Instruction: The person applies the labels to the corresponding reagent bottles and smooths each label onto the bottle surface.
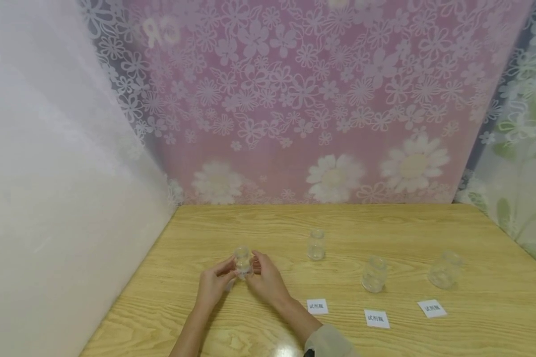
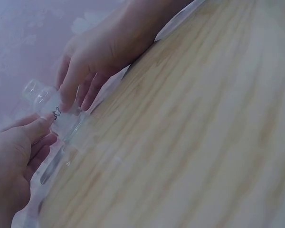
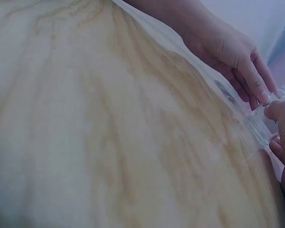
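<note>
Both hands hold a small clear glass reagent bottle [image 1: 242, 258] upright over the left part of the wooden table. My left hand [image 1: 212, 286] grips it from the left, thumb on its front. From the other side my right hand [image 1: 268, 282] holds it between thumb and fingers. In the left wrist view, a white label [image 2: 60, 113] with black writing lies on the bottle [image 2: 34, 91], and both thumbs press at its edges. The right wrist view shows only part of the bottle [image 3: 259, 127], low near the tabletop.
Three more clear glass bottles stand to the right: one farther back [image 1: 316, 245], one in the middle [image 1: 375, 274], one at far right [image 1: 444, 270]. Before them lie three white cards with black characters: left [image 1: 317, 306], middle [image 1: 377, 319], right [image 1: 432, 308]. A pale wall [image 1: 71, 173] borders the left.
</note>
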